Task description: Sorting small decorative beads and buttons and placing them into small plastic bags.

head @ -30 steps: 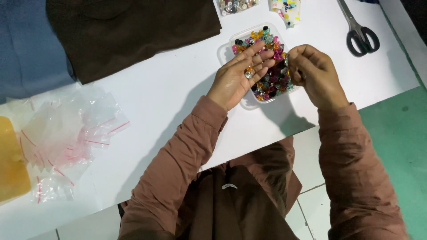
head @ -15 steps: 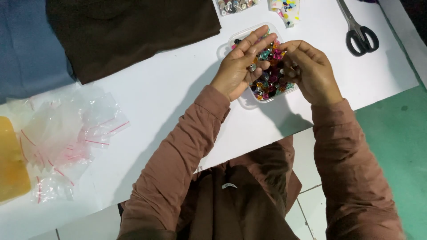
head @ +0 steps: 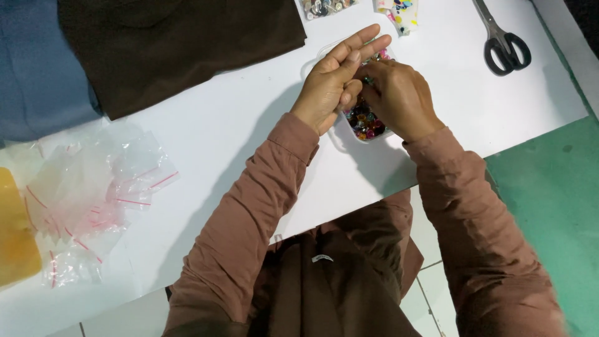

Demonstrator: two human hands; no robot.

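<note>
A clear plastic tub [head: 342, 138] full of small coloured beads [head: 363, 122] sits on the white table [head: 249, 137]. My left hand [head: 334, 81] hovers over the tub, fingers stretched out flat, palm turned toward my right hand. My right hand [head: 399, 98] is curled over the tub with its fingertips pinched against my left palm; something small and greenish shows between them, too small to identify. Both hands hide most of the tub.
Brown cloth [head: 175, 43] and blue cloth [head: 37, 68] lie at the back left. A heap of small clear zip bags [head: 87, 193] and a yellow object [head: 15, 237] are at the left. Black-handled scissors [head: 502, 40] lie at the back right, with small packets [head: 399, 9] nearby.
Both hands have drawn closer together over the tub. My left fingers have straightened out, and my right fingertips now press into the left palm.
</note>
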